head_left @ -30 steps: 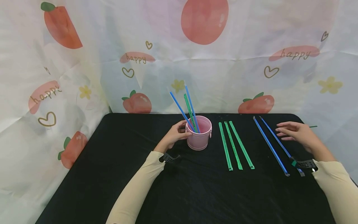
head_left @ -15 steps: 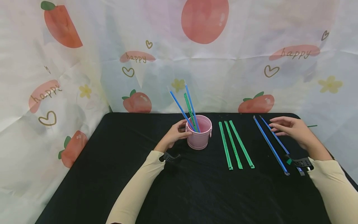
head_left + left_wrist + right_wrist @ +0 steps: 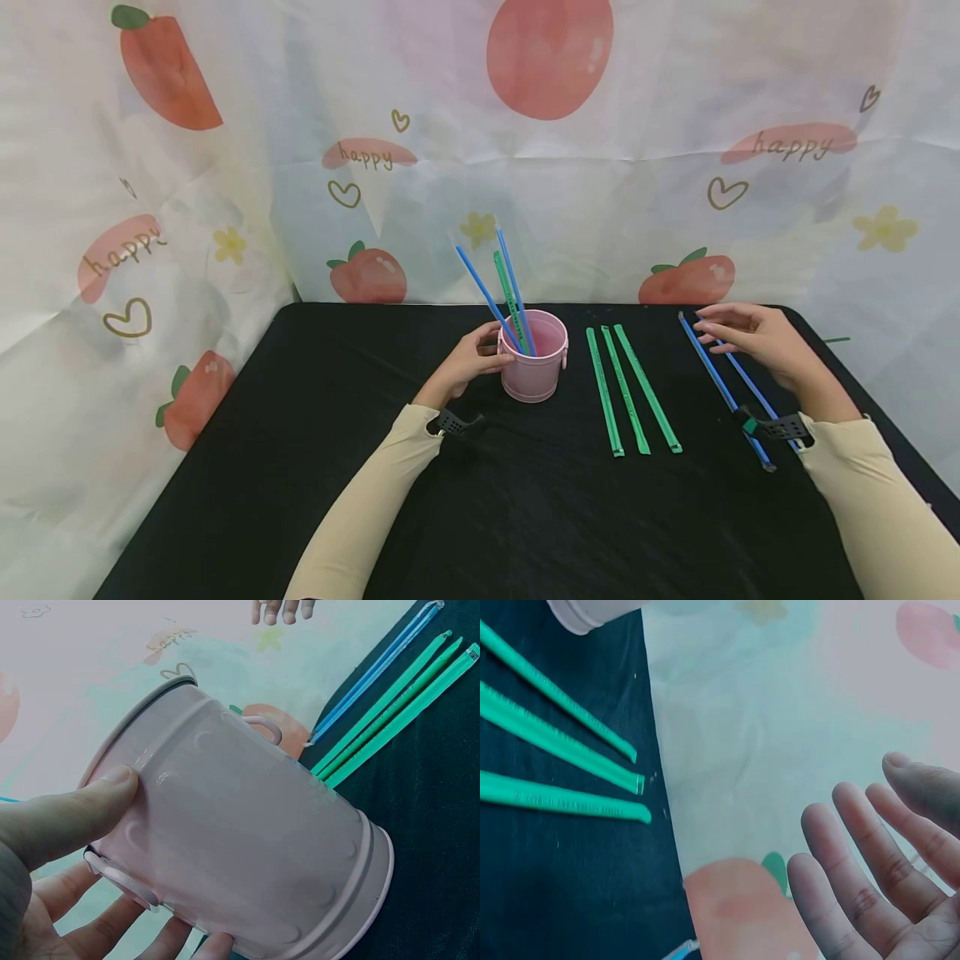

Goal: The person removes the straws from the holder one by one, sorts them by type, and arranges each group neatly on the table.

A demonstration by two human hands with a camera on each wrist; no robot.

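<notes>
My left hand (image 3: 467, 363) holds a small pink bucket (image 3: 532, 381) by its side; in the left wrist view the thumb lies on the wall near the rim and the fingers are around the other side, by a handle loop. Two blue straws (image 3: 480, 283) and one green straw (image 3: 508, 292) lean inside the bucket. Over the far ends of two blue wrapped straws (image 3: 714, 372) on the right of the table hovers my right hand (image 3: 765, 343). Its fingers are spread apart from the thumb with nothing between them, as the right wrist view shows.
Three green wrapped straws (image 3: 606, 398) lie side by side between the bucket and the blue pair. A black cloth (image 3: 517, 508) covers the table. Behind its far edge hangs a pale curtain (image 3: 555, 200) with fruit prints, which also runs along the left side.
My right hand has moved left, from beyond the blue straws on the table to above their far ends. The left hand and the bucket have stayed where they were.
</notes>
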